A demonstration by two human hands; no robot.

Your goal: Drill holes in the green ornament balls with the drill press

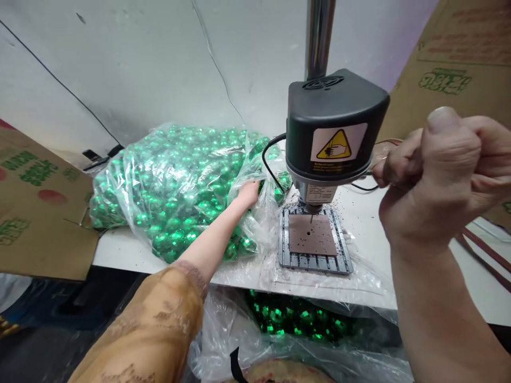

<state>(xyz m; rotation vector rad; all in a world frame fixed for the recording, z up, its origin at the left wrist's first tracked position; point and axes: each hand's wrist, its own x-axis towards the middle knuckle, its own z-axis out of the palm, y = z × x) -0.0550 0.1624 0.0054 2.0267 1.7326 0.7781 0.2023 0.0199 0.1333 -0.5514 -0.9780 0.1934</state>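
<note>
My left hand (249, 193) reaches into the mouth of a large clear plastic bag (131, 170) full of shiny green faceted balls (191, 175). Its fingers are mostly hidden among the balls and plastic, so their grip does not show. Beside the black head of a small bench drill press (337, 122), my right hand (443, 175) is closed in a fist with the thumb on top. It appears wrapped round the drill's feed lever, which the hand almost wholly covers. The drill bit (312, 218) points down over a brown square board (313, 235) with a small hole, on the slotted metal base (317, 263).
Dark shavings lie around the drill base on the white table (239, 276). Cardboard boxes stand at left (43, 207) and right (459, 58). A black cable (266, 162) loops beside the drill. Below the table edge, another plastic bag (223, 330) holds green balls.
</note>
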